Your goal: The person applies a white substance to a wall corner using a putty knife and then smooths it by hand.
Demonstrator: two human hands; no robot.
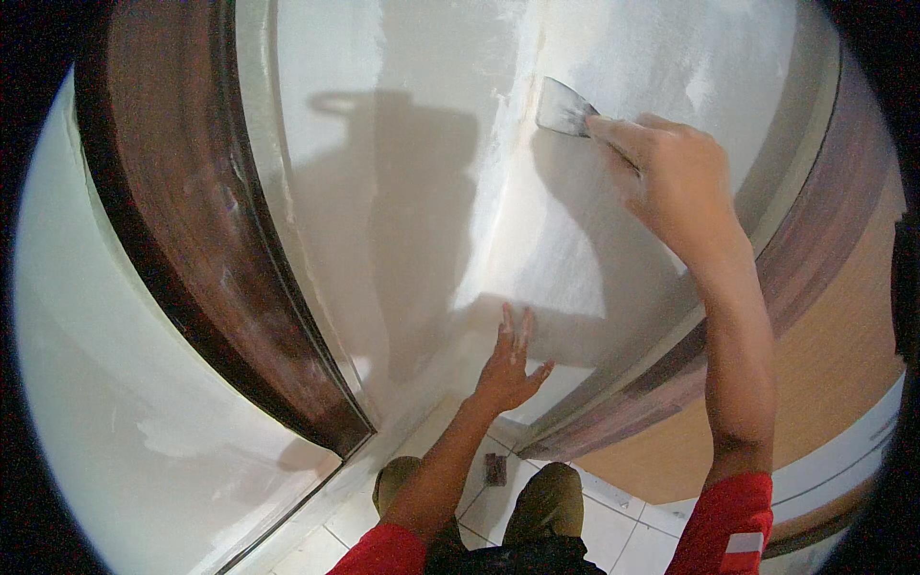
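1. The scraper (565, 107) is held high in the right hand (676, 172). The handle is gripped in closed fingers, and most of it is hidden by them.
2. The wide, pale blade is pointed left, with its front edge set at the corner where the left wall (331, 57) and the right wall (661, 43) are joined. Whether the blade is pressed to the surface cannot be told.
3. The left hand (511, 374) is held lower, near the foot of the corner. It is opened, with fingers spread and pointed up toward the wall; nothing is seen to be gripped. Contact with the wall cannot be confirmed from this angle.
4. Both walls are marked with uneven patches of white and grey. The corner is lined by a paler, cream-coloured strip.
5. A broad shadow (422, 182) is cast on the left wall; another is thrown on the right wall, below the scraper.
6. The left side is crossed by a dark brown wooden frame (182, 163), smudged with pale marks. On the right, a second brown frame (815, 244) is seen beside a tan panel (815, 355).
7. The upper arms are covered by red sleeves (724, 522). Olive-coloured knees (546, 503) are shown below.
8. The floor (604, 527) is laid with white tiles. A small brown block (495, 469) is left lying on it, between the knees and the corner.
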